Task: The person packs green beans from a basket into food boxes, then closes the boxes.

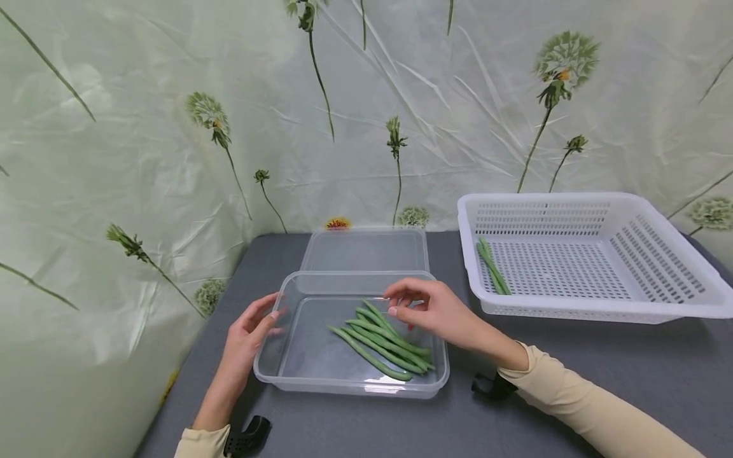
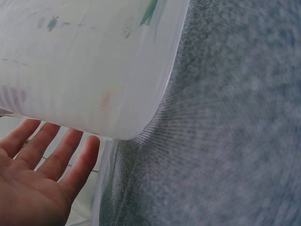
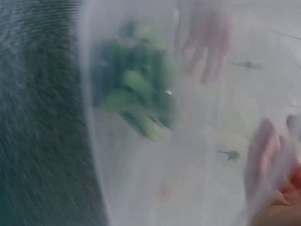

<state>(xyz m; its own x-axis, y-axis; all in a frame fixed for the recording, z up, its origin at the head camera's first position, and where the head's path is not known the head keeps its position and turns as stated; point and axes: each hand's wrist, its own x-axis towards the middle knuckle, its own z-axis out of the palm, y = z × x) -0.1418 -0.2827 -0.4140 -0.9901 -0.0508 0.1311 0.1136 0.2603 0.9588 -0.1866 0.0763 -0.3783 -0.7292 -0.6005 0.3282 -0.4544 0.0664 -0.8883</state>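
A clear plastic container stands on the table with several green beans lying in its right half. My left hand is at the container's left side, its thumb by the rim; in the left wrist view the fingers lie extended beside the outer wall. Over the container's right part hovers my right hand, fingers loosely bent above the beans, with nothing visible in them. In the right wrist view, the beans appear blurred through the container wall, with the right hand at the lower right.
A white perforated basket stands at the right back, with a few green beans along its left side. Behind the container lies a clear plastic lid. The grey tablecloth reaches a flower-patterned curtain.
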